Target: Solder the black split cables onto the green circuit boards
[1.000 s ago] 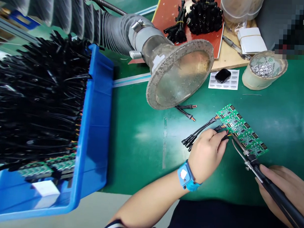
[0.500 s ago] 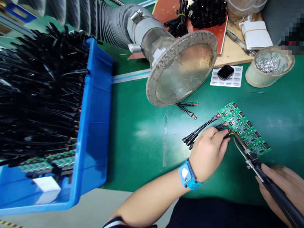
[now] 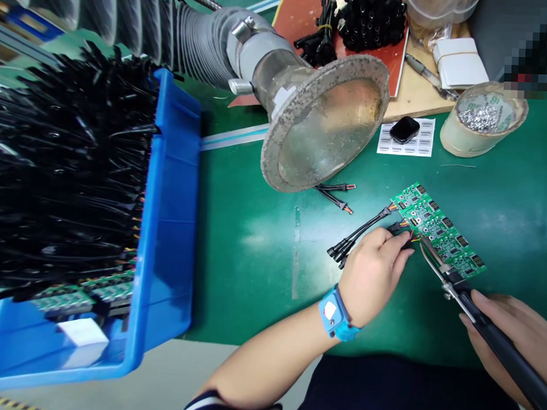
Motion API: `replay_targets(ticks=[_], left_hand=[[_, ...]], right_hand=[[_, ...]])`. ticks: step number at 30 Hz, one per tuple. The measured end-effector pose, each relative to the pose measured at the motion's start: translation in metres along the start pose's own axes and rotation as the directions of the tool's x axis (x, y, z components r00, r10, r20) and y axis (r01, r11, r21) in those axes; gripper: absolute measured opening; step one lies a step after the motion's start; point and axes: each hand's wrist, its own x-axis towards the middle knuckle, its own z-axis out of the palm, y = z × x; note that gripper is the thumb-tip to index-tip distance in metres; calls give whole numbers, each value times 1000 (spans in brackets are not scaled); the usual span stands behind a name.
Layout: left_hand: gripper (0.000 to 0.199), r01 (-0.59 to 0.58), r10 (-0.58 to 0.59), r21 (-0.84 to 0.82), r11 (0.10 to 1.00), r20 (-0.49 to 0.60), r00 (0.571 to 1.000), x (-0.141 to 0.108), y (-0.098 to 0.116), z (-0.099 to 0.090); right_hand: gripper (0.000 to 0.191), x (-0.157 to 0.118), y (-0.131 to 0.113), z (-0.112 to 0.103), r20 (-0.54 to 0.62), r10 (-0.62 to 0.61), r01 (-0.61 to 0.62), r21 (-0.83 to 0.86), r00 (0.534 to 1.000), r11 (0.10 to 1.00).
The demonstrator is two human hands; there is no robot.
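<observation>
A green circuit board panel (image 3: 438,230) with several digit displays lies slantwise on the green table. My left hand (image 3: 373,271), a blue strap on its wrist, pinches a black cable whose thin coloured wires (image 3: 415,237) reach the panel's left edge. In my right hand (image 3: 513,333) is a black soldering iron (image 3: 480,314) with a thin metal feed tube along it. Its tip meets the board edge close to those wires; exact contact is too small to tell. Black connector cables (image 3: 360,232) extend left from the board, partly behind my left hand.
A fume extractor hood (image 3: 325,126) hangs left of the board. Two short cables (image 3: 336,198) lie beneath it. A blue bin (image 3: 171,225) full of black cables stands at left. Behind the board are a label sheet (image 3: 405,147), a tub of solder scraps (image 3: 482,131) and white cards (image 3: 461,63).
Almost nothing differs. The whole view has shifted very slightly; both hands keep their places at the board, the iron's tip still by the wires.
</observation>
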Motion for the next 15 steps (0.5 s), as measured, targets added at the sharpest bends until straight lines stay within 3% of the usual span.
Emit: replay_targets(ticks=[3,15], left_hand=[[27,-16,17,-5,1000,3,1000,0,-1,0],[28,-8,8,-20,1000,16,1000,-2,2,0]], right_hand=[[50,3,-1,1,-70,-95,90,-79,993,993],[51,6,-5,2,-17,-105,104,-39,994,994]])
